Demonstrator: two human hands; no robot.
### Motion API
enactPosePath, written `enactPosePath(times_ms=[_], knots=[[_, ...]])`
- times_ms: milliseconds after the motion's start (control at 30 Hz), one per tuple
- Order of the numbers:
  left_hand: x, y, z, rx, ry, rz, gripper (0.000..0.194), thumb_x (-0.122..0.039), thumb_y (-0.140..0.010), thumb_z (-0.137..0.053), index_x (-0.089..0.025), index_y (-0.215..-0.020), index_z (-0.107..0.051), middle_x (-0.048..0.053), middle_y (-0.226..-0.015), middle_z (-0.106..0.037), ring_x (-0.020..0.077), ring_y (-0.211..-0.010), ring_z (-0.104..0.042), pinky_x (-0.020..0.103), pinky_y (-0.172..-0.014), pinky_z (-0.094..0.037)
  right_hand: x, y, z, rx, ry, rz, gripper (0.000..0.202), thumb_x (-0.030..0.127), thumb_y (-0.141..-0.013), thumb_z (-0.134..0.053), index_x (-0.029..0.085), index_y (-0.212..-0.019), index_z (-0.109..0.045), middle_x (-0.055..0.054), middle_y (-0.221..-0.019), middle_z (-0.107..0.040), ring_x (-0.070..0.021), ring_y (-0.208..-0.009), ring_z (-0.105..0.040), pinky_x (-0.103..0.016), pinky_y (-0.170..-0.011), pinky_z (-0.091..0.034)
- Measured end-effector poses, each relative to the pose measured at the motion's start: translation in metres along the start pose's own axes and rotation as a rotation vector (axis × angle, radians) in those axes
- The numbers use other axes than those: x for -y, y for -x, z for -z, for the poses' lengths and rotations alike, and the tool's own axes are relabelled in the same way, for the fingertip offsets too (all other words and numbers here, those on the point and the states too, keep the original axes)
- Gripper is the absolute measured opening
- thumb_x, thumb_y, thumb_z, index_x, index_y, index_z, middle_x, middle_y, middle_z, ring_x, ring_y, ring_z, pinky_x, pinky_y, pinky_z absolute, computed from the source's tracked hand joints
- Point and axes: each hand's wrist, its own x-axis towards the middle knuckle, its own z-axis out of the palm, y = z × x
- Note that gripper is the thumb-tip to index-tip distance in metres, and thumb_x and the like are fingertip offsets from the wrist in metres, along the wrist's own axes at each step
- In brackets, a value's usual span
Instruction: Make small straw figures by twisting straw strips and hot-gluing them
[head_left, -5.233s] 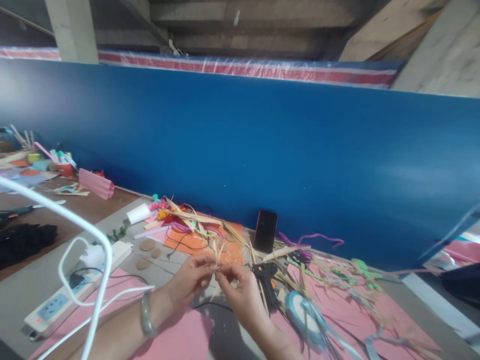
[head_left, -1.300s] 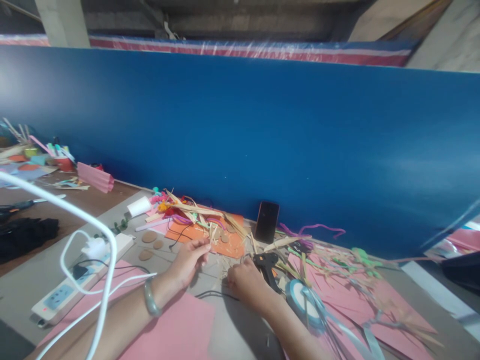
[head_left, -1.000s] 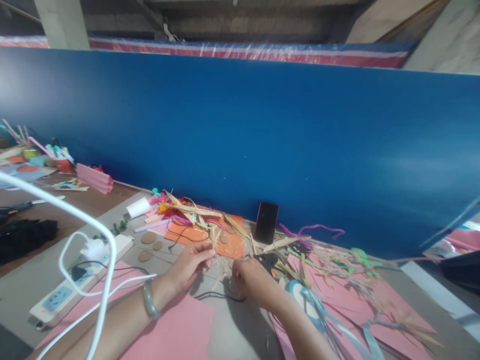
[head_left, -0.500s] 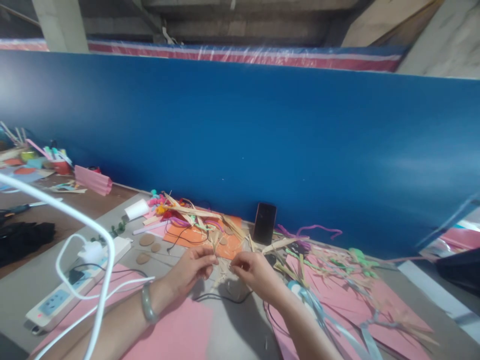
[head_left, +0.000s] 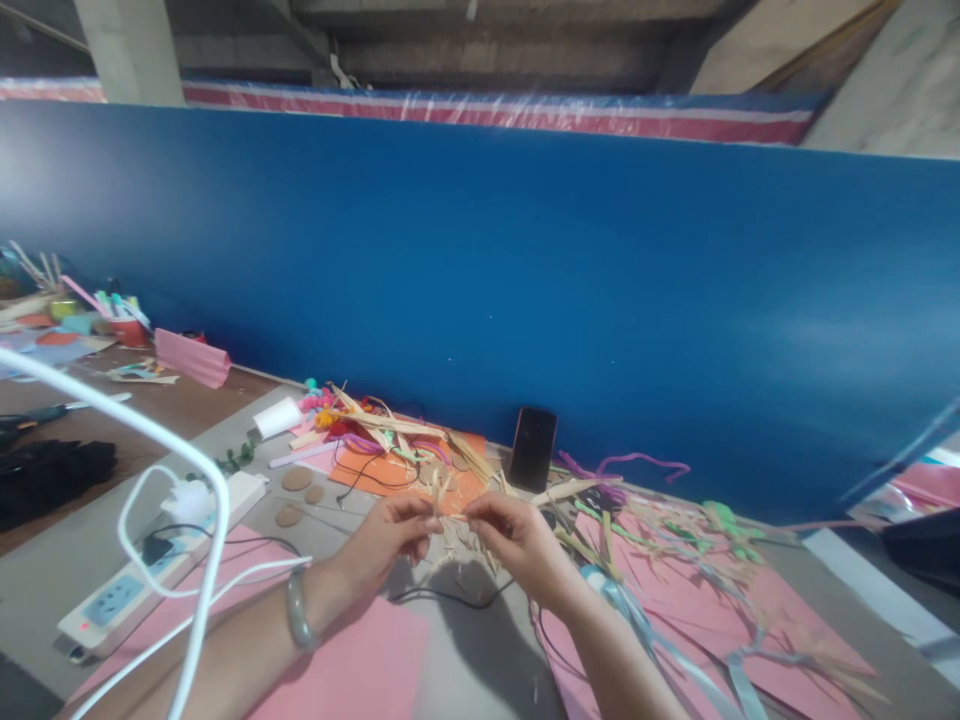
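My left hand [head_left: 401, 530], with a pale bangle [head_left: 301, 610] on its wrist, pinches a small bundle of dry straw-coloured strips [head_left: 439, 488] that fan upward from the fingertips. Close by on the right, my right hand [head_left: 510, 535] has thumb and fingertips pressed together, and a thin pale strand seems to run between the two hands. Too little of that strand shows to tell its exact kind. Below the fingers lie pale shredded scraps [head_left: 457, 550] on the grey table. Behind them is an orange sheet [head_left: 375, 478] strewn with more dry strips.
A dark phone [head_left: 533, 448] leans against the blue partition [head_left: 487, 260]. At left, a white power strip [head_left: 161, 570] and a white cable [head_left: 214, 540] cross the near side. Pink sheets [head_left: 360, 665] lie under my arms; green and straw-coloured pieces cover the right one. Small brown discs [head_left: 297, 479] sit left.
My right hand has shifted slightly up, its fingertips now level with the left hand's. The left hand keeps its pinch on the strips. The whole view has moved a little.
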Motion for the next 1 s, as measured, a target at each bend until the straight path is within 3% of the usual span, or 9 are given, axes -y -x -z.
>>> enactPosePath(times_ms=[300, 600, 733, 833, 900, 1000], knots=[[0.0, 0.001, -0.001, 0.024, 0.071, 0.002, 0.023, -0.029, -0.065, -0.083, -0.013, -0.07, -0.068, -0.002, -0.055, -0.058, 0.0066, -0.042, -0.049, 0.018, -0.04, -0.034, -0.01, -0.002, -0.006, -0.028, 0.243, 0.269, 0.023, 0.017, -0.095, -0.049, 0.02, -0.094, -0.072, -0.007, -0.088, -0.068, -0.0185, -0.079, -0.063, -0.028, -0.072, -0.046], [0.0, 0.001, 0.0, 0.004, 0.023, -0.012, 0.022, -0.028, -0.066, -0.082, -0.013, -0.07, -0.066, -0.005, -0.052, -0.053, 0.0053, -0.041, -0.046, 0.016, -0.04, -0.033, -0.011, -0.002, -0.015, -0.058, 0.097, 0.374, 0.021, 0.016, -0.093, -0.053, 0.021, -0.091, -0.073, -0.007, -0.083, -0.067, -0.0174, -0.074, -0.064, -0.027, -0.066, -0.048], [0.002, 0.0, 0.003, -0.029, -0.018, -0.042, 0.022, -0.03, -0.068, -0.08, -0.014, -0.07, -0.066, -0.006, -0.047, -0.052, 0.0056, -0.04, -0.043, 0.017, -0.041, -0.033, -0.012, -0.001, -0.02, -0.131, 0.058, 0.276, 0.02, 0.016, -0.086, -0.057, 0.02, -0.102, -0.07, -0.005, -0.081, -0.069, -0.0164, -0.068, -0.061, -0.028, -0.064, -0.047], [0.003, -0.001, 0.004, -0.062, -0.064, -0.082, 0.023, -0.032, -0.069, -0.08, -0.015, -0.069, -0.064, -0.005, -0.046, -0.053, 0.0066, -0.04, -0.044, 0.018, -0.042, -0.035, -0.011, -0.002, -0.023, -0.167, -0.019, 0.104, 0.043, 0.014, -0.076, -0.062, 0.019, -0.119, -0.062, -0.002, -0.081, -0.068, -0.0135, -0.059, -0.057, -0.026, -0.058, -0.046], [0.003, -0.001, 0.004, -0.072, -0.092, -0.105, 0.023, -0.033, -0.069, -0.079, -0.015, -0.068, -0.064, -0.005, -0.045, -0.054, 0.0071, -0.039, -0.045, 0.018, -0.043, -0.035, -0.008, -0.003, -0.025, -0.14, -0.11, -0.006, 0.041, 0.017, -0.073, -0.065, 0.017, -0.114, -0.064, 0.0, -0.076, -0.067, -0.0124, -0.056, -0.055, -0.025, -0.054, -0.045], [0.004, -0.001, 0.004, -0.07, -0.121, -0.129, 0.023, -0.034, -0.071, -0.078, -0.015, -0.068, -0.064, -0.005, -0.045, -0.053, 0.0075, -0.04, -0.046, 0.018, -0.043, -0.034, -0.003, -0.003, -0.027, -0.111, -0.246, -0.109, 0.017, 0.027, -0.075, -0.068, 0.017, -0.088, -0.069, 0.002, -0.062, -0.063, -0.0119, -0.052, -0.052, -0.024, -0.052, -0.043]])
